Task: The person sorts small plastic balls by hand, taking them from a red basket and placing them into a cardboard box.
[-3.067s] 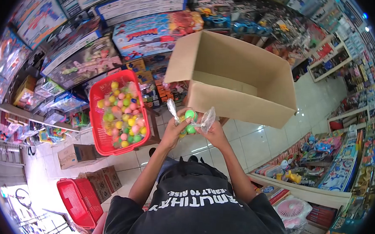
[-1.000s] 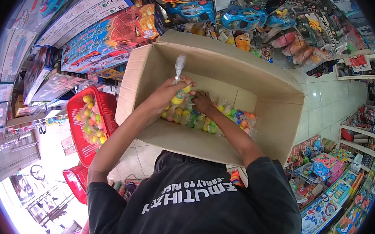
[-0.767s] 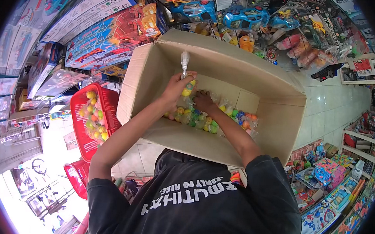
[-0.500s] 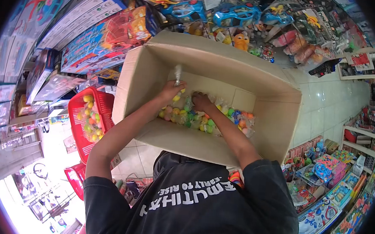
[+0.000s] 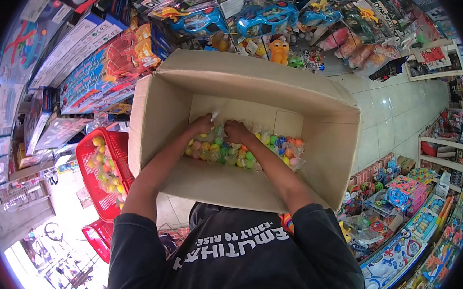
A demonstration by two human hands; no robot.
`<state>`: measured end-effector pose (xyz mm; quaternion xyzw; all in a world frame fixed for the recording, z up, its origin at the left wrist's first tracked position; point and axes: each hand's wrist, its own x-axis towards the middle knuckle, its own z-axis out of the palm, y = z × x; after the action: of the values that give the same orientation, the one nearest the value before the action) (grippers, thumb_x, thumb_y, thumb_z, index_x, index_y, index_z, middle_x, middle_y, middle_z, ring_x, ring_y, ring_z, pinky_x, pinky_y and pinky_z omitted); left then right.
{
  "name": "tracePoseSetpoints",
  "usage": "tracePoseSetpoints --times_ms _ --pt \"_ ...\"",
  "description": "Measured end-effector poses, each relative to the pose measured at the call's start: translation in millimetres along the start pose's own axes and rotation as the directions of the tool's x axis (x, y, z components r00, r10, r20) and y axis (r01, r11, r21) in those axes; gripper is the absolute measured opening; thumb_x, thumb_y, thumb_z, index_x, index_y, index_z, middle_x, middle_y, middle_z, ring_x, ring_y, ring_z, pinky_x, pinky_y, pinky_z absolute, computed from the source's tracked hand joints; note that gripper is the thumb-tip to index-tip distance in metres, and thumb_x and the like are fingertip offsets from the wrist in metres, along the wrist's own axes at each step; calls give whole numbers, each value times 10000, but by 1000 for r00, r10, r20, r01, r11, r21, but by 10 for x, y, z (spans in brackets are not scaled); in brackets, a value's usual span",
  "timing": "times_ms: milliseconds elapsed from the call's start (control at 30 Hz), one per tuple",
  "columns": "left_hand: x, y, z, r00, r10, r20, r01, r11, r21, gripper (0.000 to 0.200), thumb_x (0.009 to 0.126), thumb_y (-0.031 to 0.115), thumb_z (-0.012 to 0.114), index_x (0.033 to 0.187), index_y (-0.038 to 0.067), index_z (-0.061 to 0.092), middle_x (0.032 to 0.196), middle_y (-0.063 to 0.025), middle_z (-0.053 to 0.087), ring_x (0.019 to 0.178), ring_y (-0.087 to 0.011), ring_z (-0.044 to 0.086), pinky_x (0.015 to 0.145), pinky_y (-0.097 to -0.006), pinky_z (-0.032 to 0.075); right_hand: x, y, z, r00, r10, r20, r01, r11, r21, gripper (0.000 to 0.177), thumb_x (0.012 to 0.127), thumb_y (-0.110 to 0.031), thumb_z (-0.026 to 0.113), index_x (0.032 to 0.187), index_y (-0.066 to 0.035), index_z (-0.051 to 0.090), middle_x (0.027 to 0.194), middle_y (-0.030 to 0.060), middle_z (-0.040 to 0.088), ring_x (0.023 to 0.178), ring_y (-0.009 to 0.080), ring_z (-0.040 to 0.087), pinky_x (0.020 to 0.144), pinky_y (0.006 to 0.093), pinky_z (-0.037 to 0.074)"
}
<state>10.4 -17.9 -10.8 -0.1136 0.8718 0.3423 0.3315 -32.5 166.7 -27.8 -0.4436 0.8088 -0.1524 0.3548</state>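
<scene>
A deep cardboard box (image 5: pixel 239 190) stands open before me. Along its bottom lie several clear plastic bags of small colored balls (image 5: pixel 247 155), mostly yellow, green and orange, with blue ones to the right. My left hand (image 5: pixel 203 123) is closed on the clear plastic top (image 5: pixel 215 114) of a bag near the box's left side; a little yellow shows beneath it. Close beside it, my right hand (image 5: pixel 236 131) is curled down at the bags with its fingers bent. What the right fingers grip is hidden.
A red plastic basket (image 5: pixel 84 155) holding bagged balls stands left of the box. Boxed toys (image 5: pixel 106 68) are stacked at the upper left, and packaged blue toy cars (image 5: pixel 266 20) lie beyond the box. More toys (image 5: pixel 395 236) fill the right side beside the tiled floor (image 5: pixel 384 119).
My left hand has lowered with the bag, whose plastic top no longer stands up so high. The right hand is more curled and nearer the left. The view has shifted slightly.
</scene>
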Motion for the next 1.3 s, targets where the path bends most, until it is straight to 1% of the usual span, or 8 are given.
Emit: tracePoseSetpoints --times_ms 333,500,733,867,933,1167,1233,1300 --pt "283 -205 327 1000 29 -8 -26 978 206 427 759 255 569 1052 -44 487 1029 -241 563 959 -362 553 837 -410 433 75 -10 -47 998 60 35 -61 998 34 328 677 -299 648 898 -57 640 1062 140 524 1020 319 504 843 433 424" --pt "162 -97 161 995 -46 89 38 994 99 487 695 235 639 1056 -59 496 1038 -222 569 931 -328 578 821 -392 461 70 -37 -43 998 54 27 -55 998 23 370 672 -296 673 942 -64 569 998 123 527 967 320 517 805 426 440" --pt "-60 160 -2 949 -256 186 243 966 91 562 645 229 726 1070 -38 474 1000 -204 588 906 -289 602 758 -359 499 5 -126 -33 994 92 -60 -86 992 87 700 687 -268 680 1280 -137 332 1197 165 470 1134 351 427 915 451 361" --pt "31 -41 96 952 -229 204 230 973 20 608 629 236 741 1100 -33 468 1007 -200 589 884 -287 612 758 -357 499 10 -117 -23 996 76 -55 -74 997 37 689 689 -264 678 1280 -150 343 1208 162 466 1148 346 420 923 459 352" --pt "135 -123 168 979 -160 127 117 950 291 620 611 238 757 1099 -29 481 1024 -188 590 883 -276 613 759 -356 499 29 -92 35 995 73 -70 -71 997 29 691 689 -262 678 1283 -152 342 1206 159 465 1146 345 420 923 464 351" --pt "74 83 14 944 -257 205 231 962 145 562 598 248 763 1046 -24 558 1050 -193 587 935 -261 593 782 -351 482 14 -129 22 997 63 -51 -68 992 -109 711 668 -261 693 1277 -136 348 1210 155 448 1131 341 426 910 489 358" --pt "87 74 -55 984 -63 169 27 978 207 516 629 262 732 1037 -15 580 1069 -179 586 939 -264 593 784 -368 477 -32 -191 -188 997 72 -12 -73 994 -85 721 659 -269 698 1276 -133 350 1215 156 443 1125 344 429 907 481 365" --pt "-50 329 -275 968 -109 226 45 962 270 480 665 268 695 1044 -4 584 1088 -168 581 950 -263 588 785 -375 474 -116 -246 -406 996 86 27 -84 994 -64 730 651 -277 703 1275 -131 352 1220 157 438 1119 347 433 904 473 373"
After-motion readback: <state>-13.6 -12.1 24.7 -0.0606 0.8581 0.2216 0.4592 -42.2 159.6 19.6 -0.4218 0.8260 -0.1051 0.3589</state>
